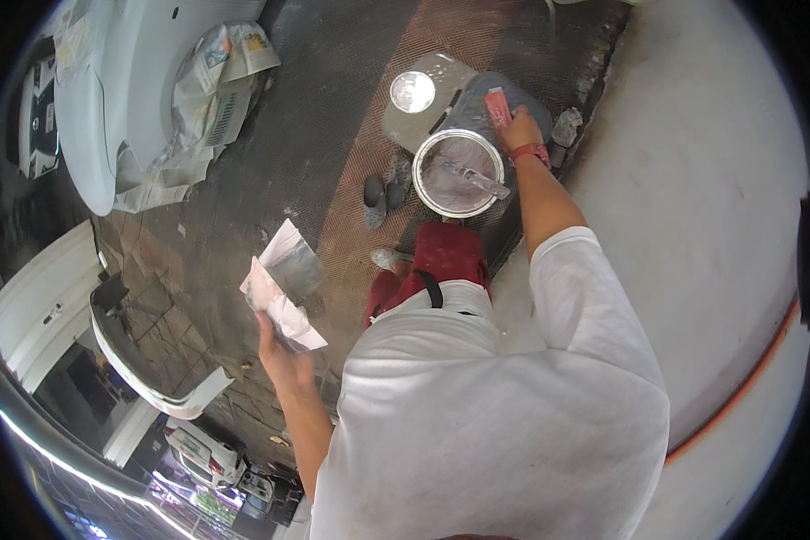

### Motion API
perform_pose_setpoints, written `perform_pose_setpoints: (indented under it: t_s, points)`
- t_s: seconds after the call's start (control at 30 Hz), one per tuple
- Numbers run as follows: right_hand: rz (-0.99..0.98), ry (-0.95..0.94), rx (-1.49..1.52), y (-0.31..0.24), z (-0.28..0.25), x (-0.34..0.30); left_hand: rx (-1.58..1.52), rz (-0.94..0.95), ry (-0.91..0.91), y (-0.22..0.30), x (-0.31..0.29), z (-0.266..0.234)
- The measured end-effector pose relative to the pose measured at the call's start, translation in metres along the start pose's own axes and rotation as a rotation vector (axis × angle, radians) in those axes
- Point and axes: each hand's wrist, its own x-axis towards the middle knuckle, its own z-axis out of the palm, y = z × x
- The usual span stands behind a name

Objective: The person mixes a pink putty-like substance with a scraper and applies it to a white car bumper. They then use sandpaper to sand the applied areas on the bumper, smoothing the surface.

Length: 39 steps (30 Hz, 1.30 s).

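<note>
My left hand [290, 362] is closed around the lower part of a piece with pinkish-white edges and a grey, shiny middle [295, 270]; whether it is a board or a stiff sheet, I cannot tell. Further away, at the right, the fingers of my right hand [520, 131] are wrapped round a red tube [498, 106]. Just below that hand stands a round open tin [419, 185] of greyish-pink paste [450, 187]. A putty knife [479, 178] rests in it, its handle leaning over the right rim. Beyond the tin lies a round shiny lid [412, 92].
Grey slippers [374, 203] lie left of the tin on a ribbed mat [369, 117]. A pale car body panel [144, 72] masked with newspaper [229, 76] stands at the far left, with a white bumper [157, 396] nearer. A whitish wall [684, 180] runs along the right.
</note>
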Motion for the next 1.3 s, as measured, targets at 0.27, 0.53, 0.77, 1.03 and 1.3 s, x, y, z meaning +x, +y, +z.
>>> perform_pose_setpoints:
  t_s: [0.27,0.53,0.77,1.03,1.3]
  points:
    - [-0.202,0.035,0.399,-0.001,-0.015,0.026,-0.034,0.006,0.039,-0.006,-0.004,-0.006]
    - [-0.384,-0.506,1.096,-0.143,-0.165,-0.126,-0.114,0.003,-0.129,-0.002,0.006,-0.024]
    - [-0.504,-0.87,0.956,-0.19,-0.155,-0.255,-0.223,0.024,-0.199,0.007,0.019,-0.05]
    - [-0.659,-0.965,0.706,-0.234,-0.101,-0.394,-0.27,0.086,-0.298,0.02,0.02,-0.112]
    - [-0.691,-0.984,0.604,-0.249,-0.08,-0.437,-0.249,0.137,-0.299,0.016,0.017,-0.147]
